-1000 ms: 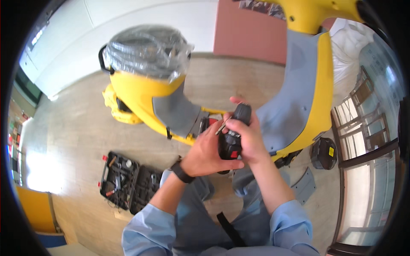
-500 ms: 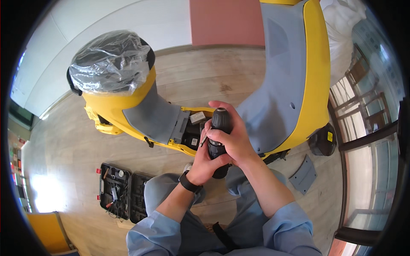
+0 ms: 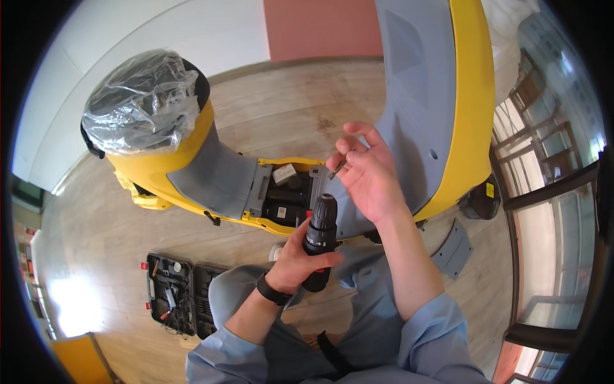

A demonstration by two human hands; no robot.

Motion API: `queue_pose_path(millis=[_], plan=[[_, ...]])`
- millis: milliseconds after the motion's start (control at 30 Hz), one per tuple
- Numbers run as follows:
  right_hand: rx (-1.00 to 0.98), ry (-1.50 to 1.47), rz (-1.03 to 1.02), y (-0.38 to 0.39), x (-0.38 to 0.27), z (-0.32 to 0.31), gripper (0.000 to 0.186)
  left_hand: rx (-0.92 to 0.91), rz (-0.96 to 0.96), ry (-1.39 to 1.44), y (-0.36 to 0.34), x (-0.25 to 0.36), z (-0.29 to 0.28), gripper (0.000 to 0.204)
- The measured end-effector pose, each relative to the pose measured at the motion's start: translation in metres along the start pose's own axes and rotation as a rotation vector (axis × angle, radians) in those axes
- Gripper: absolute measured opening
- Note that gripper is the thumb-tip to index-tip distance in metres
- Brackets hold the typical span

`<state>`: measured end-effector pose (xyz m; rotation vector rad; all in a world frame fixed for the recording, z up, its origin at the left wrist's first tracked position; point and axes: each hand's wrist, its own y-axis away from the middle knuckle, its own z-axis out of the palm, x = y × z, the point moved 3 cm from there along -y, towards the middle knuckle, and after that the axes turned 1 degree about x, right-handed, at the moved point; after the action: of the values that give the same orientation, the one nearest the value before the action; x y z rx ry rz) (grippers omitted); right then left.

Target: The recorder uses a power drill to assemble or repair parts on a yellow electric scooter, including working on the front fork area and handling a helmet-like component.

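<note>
Black cordless drill point(image 3: 318, 240) sits upright in my left hand point(image 3: 300, 259), fingers wrapped round its grip, just below the yellow scooter's point(image 3: 192, 173) open compartment point(image 3: 288, 195); my right hand point(image 3: 368, 173) pinches a small bit point(image 3: 339, 168) between fingertips above it

pale wood plank floor point(image 3: 268, 115), white wall point(image 3: 160, 32) beside a pink panel point(image 3: 313, 29), dark-framed windows point(image 3: 550, 192) at right.

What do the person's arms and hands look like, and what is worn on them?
Both hands are bare, without gloves. The left hand has a black wristband or watch at the wrist. Both forearms are uncovered; the light blue sleeves are pushed up near the elbows.
</note>
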<state>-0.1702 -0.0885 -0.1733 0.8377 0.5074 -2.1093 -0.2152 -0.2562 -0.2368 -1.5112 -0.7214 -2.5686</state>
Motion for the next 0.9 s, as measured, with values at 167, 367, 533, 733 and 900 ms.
queue_pose_path(millis=[167, 367, 533, 733, 900], plan=[[-0.068, 0.224, -0.028, 0.013, -0.007, 0.015, 0.046, 0.02, 0.05, -0.063, 0.004, 0.001, 0.015, 0.045], [-0.169, 0.256, 0.043, 0.025, -0.005, 0.022, 0.044, 0.208, 0.66, -0.553, 0.001, 0.016, 0.02, 0.044], [-0.255, -0.009, -0.042, 0.035, -0.004, 0.025, 0.031, 0.316, 0.793, -0.671, 0.006, 0.025, 0.019, 0.045], [-0.335, -0.015, -0.039, 0.041, 0.002, 0.033, 0.029, 0.371, 0.822, -0.807, 0.01, 0.032, 0.014, 0.049], [-0.317, 0.123, -0.046, 0.042, 0.005, 0.036, 0.029, 0.408, 0.851, -0.728, 0.009, 0.032, 0.009, 0.047]])
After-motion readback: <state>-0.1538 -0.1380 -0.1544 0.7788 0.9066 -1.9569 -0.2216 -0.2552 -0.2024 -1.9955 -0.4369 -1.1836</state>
